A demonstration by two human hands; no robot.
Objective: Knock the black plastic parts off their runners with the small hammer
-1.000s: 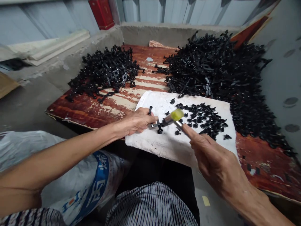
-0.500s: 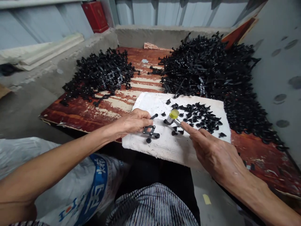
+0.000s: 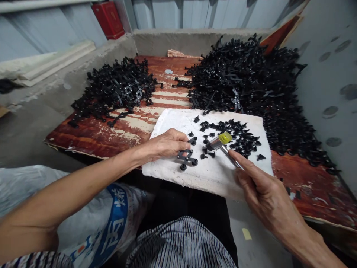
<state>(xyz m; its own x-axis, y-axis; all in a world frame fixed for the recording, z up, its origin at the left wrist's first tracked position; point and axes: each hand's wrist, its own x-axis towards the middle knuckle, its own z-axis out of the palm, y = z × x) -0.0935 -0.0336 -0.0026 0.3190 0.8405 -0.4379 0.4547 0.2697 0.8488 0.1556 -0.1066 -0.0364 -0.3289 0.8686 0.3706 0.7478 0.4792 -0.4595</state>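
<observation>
My left hand [image 3: 170, 143] pinches a black folding linkage [image 3: 187, 158] of crossed bars with round ends, held low over the white padded board [image 3: 164, 167]. In my right hand [image 3: 262, 186] is a small hammer [image 3: 220, 143] with a metal head and a yellow face; the fingers wrap its handle, the index finger stretched along it. The head is tilted, right of the linkage and apart from it. Small black disc-ended pieces [image 3: 242, 137] lie scattered over the board's right half, several of them close to the hammer head.
A large heap of black linkages [image 3: 245, 82] rises at the back right, and a smaller heap [image 3: 117, 85] at the left, on a worn red-brown tabletop [image 3: 167, 74]. A low concrete ledge [image 3: 173, 41] bounds the back. A white sack [image 3: 92, 219] stands at lower left.
My left hand has moved right with the linkage. The hammer has lifted and shifted right, its head tilting over.
</observation>
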